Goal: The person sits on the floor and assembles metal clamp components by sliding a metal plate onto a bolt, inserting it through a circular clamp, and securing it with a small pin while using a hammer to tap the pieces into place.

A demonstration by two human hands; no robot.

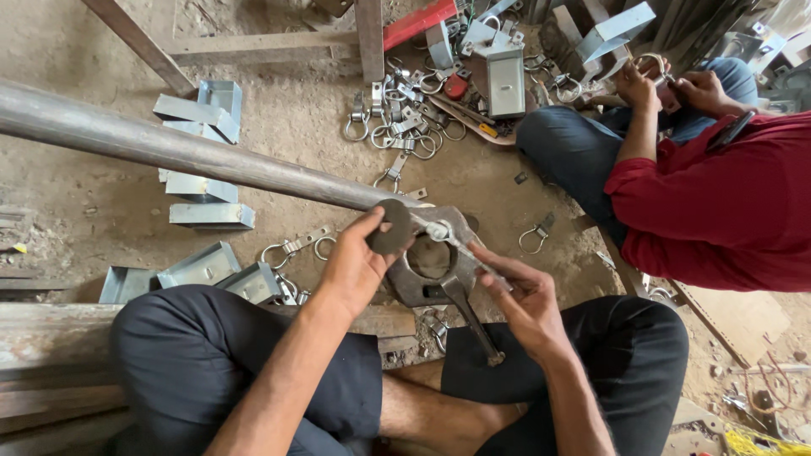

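I sit cross-legged on a dirt floor. My left hand (359, 257) grips a dark round metal disc (390, 226) just above a heavy rusty die tool (435, 266) with a round hole and a handle pointing toward my legs. My right hand (522, 297) holds a thin silvery metal clamp strip (456, 241) that lies across the top of the tool. A long grey steel pipe (169, 148) runs from the left edge down to the tool.
Folded sheet-metal brackets (203, 114) lie left of the pipe, and several ring clamps (405, 127) are heaped at the top centre. A person in a red shirt (718, 203) sits at right, handling a clamp. Wooden planks (51, 346) lie at lower left.
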